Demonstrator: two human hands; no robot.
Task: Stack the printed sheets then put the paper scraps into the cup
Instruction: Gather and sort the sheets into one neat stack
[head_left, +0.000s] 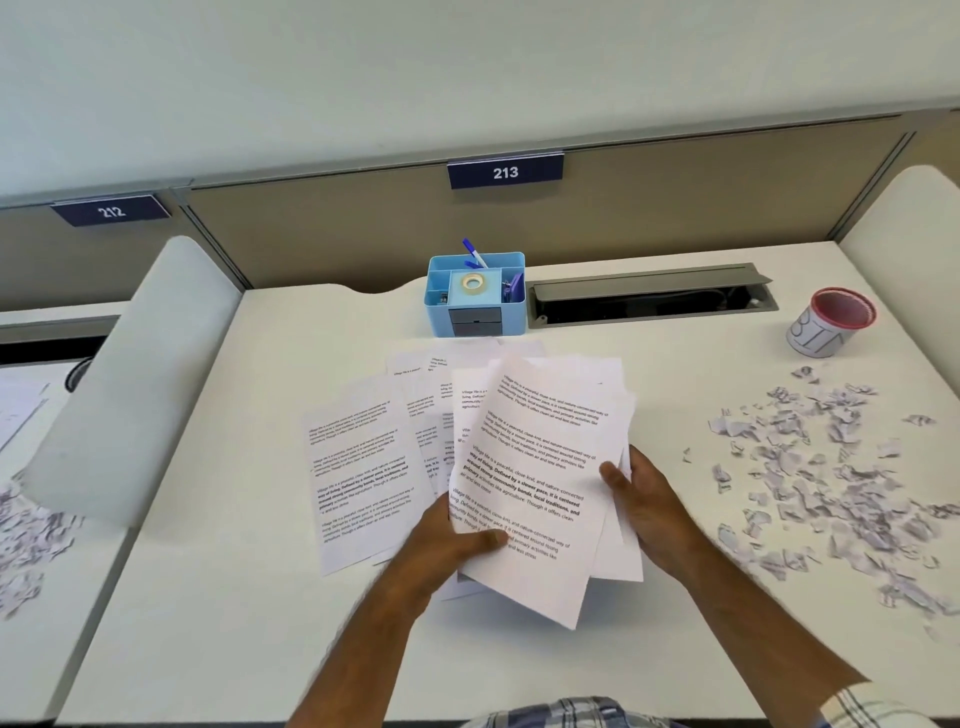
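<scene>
Head camera, nearest first: I see a plaid shirt (561, 714) at the bottom edge and two bare forearms reaching out over the white desk (208, 623). My left hand (457, 543) grips the near-left edge of a loose bundle of printed sheets (540, 467), thumb curled over the top page and fingers underneath. My right hand (644, 499) holds the bundle's right edge, thumb on the front and fingers behind the paper. The bundle is lifted and tilted, its pages fanned and not squared up.

Left of the bundle, one printed sheet (363, 467) lies flat on the desk, and a few more sheets (421, 384) lie overlapping just beyond it, partly hidden by the held pages.

To the right, well apart from the sheets, paper scraps (821, 467) are scattered across the desk from near to far. Beyond them, at the far right, stands the cup (828, 322), upright, with a red rim and letters drawn on its side.

Farther back at the centre sits a blue desk organiser (475, 296) holding a roll of tape and a blue pen. Right of it is an open cable tray (649, 299). On the partition behind is a sign reading 213 (505, 170).
</scene>
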